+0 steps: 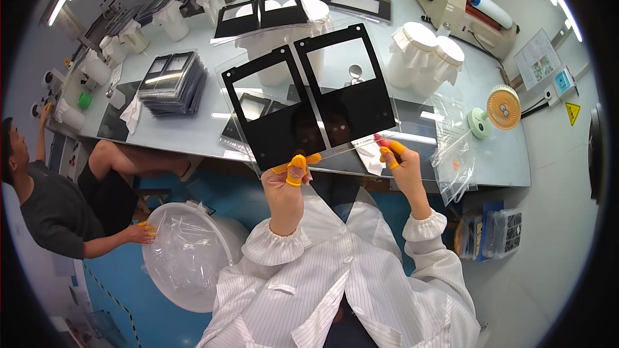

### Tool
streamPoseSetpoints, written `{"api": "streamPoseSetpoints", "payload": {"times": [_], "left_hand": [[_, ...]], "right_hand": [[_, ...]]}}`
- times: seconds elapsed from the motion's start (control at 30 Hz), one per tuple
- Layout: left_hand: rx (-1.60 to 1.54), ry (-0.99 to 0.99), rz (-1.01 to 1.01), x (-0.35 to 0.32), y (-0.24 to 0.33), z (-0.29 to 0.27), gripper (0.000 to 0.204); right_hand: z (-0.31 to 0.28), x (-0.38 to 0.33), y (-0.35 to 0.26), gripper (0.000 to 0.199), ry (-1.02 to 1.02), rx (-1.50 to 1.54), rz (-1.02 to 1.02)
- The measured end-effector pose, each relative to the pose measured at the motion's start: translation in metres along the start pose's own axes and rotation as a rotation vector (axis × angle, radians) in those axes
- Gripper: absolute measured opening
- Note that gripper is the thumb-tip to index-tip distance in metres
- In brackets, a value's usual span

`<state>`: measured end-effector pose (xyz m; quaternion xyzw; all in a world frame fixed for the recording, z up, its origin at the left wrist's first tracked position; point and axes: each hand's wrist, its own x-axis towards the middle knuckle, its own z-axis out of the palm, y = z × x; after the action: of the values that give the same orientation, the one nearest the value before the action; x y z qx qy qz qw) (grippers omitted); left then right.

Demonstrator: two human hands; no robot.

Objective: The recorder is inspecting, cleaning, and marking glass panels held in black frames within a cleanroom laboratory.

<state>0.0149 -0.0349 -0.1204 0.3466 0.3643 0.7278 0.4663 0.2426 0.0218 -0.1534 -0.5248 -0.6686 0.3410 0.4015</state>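
Note:
Pinched by its lower edge in my left hand is a clear sheet bearing two black panels, each with a transparent window. It is held up tilted above the table. Yellow finger cots cover fingertips on both my hands. My right hand is closed close to the sheet's lower right corner, on a small red thing whose kind I cannot make out. Just below it lies a white cloth. Another pair of black panels stands behind the held sheet, and more lie partly hidden under it.
A stack of panels sits on the table at left. White cloth-covered tubs, a small fan and a roller machine stand at right. Plastic film fills a white bin, beside a seated person.

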Motion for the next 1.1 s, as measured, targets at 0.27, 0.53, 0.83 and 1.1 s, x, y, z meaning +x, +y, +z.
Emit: {"api": "streamPoseSetpoints", "payload": {"times": [0.27,0.53,0.83,1.1], "left_hand": [[-0.043,-0.01,0.024,0.001,-0.014,0.006,0.026],[-0.023,-0.133,-0.134,-0.009,-0.024,0.018,0.03],[0.046,-0.153,-0.176,-0.02,-0.036,0.027,0.026],[0.067,-0.217,-0.174,-0.02,-0.034,0.034,0.029]], "right_hand": [[0.027,-0.025,-0.034,0.021,-0.393,0.147,-0.085],[0.059,-0.039,-0.023,0.029,-0.261,-0.011,-0.366],[0.056,-0.048,-0.017,0.02,-0.253,0.003,-0.282],[0.057,-0.045,-0.008,0.024,-0.203,0.095,-0.307]]}}
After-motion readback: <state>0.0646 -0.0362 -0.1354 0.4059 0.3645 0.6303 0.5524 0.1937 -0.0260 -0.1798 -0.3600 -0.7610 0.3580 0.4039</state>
